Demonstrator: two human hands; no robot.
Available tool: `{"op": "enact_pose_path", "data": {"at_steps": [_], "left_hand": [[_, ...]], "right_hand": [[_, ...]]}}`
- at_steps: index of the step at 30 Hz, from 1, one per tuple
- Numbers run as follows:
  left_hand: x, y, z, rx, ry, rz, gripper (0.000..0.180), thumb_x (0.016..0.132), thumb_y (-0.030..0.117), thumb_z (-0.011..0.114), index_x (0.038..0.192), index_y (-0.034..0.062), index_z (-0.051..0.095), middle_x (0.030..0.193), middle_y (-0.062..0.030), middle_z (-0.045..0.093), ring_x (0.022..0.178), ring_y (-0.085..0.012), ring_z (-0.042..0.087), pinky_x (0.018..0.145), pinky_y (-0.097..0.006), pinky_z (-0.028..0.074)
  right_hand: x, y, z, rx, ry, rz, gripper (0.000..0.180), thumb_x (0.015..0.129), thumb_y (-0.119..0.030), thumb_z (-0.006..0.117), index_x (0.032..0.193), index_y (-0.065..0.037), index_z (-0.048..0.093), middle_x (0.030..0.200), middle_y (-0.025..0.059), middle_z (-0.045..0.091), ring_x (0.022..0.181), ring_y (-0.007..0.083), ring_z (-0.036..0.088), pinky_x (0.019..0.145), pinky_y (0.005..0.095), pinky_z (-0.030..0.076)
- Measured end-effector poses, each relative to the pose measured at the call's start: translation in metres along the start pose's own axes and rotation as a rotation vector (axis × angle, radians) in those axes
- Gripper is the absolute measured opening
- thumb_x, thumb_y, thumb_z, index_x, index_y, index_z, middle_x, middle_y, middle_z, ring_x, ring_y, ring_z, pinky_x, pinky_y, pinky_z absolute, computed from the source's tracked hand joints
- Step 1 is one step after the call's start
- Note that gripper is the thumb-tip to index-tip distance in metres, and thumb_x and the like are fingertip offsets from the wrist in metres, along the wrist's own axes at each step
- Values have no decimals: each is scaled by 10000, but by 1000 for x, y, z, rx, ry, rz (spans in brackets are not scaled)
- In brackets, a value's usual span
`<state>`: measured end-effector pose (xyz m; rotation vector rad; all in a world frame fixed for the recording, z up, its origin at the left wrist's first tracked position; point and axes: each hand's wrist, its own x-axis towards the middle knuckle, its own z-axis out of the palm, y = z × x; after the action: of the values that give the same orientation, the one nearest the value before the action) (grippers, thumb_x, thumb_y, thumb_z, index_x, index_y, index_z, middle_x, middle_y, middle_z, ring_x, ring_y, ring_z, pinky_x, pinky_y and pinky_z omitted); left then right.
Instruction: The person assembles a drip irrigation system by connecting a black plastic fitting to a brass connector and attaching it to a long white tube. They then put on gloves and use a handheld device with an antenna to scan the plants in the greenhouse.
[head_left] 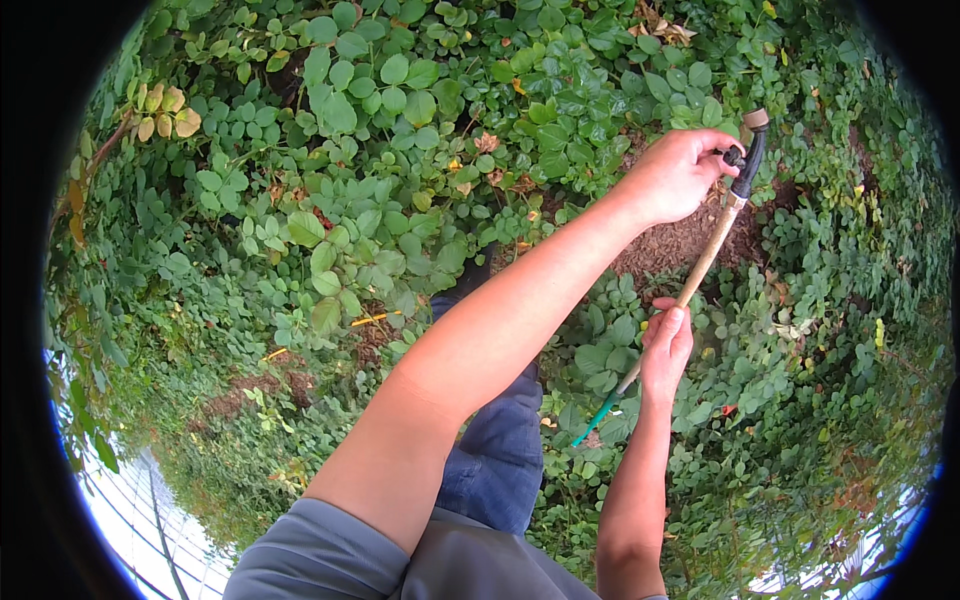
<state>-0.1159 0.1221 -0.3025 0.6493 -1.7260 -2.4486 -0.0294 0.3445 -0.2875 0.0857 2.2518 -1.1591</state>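
A watering wand [711, 250] slants up to the right in front of me, with a worn tan shaft. Its black curved neck [752, 165] ends in a round brownish nozzle head [756, 119]. At the lower end, a green hose or tube [597, 418] leads off among the leaves. My left hand [682, 172] reaches across and pinches a small black valve knob [734, 157] on the side of the neck. Lower down, my right hand [667, 352] is closed around the shaft. No water shows at the head.
Dense leafy bushes [370, 90] surround me on all sides. Brown mulch [665, 250] shows behind the wand. My leg in blue jeans [495, 455] stands among the plants. A yellow strip [375, 319] lies to the left, and a yellowed-leaf branch [165, 112] hangs at far left.
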Motion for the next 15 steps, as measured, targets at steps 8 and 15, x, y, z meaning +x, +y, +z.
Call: {"op": "enact_pose_path", "data": {"at_steps": [8,15], "left_hand": [[8,3,-12,-1112,-62,-491,216,1039,136,435,1201,48,548,1077,-111,650,472,-29,353,378,-194,287],[21,2,-11,-1175,-121,-528,189,1061,179,363,1112,40,481,1270,-231,619,451,-20,343,346,-171,287]], "right_hand": [[-1,1,0,-33,-7,10,353,1069,-334,400,1052,-38,591,665,-45,436,598,60,403,549,243,335],[1,6,2,-51,-39,14,352,1072,-332,395,1045,-42,593,661,-37,440,601,70,413,555,257,348]]}}
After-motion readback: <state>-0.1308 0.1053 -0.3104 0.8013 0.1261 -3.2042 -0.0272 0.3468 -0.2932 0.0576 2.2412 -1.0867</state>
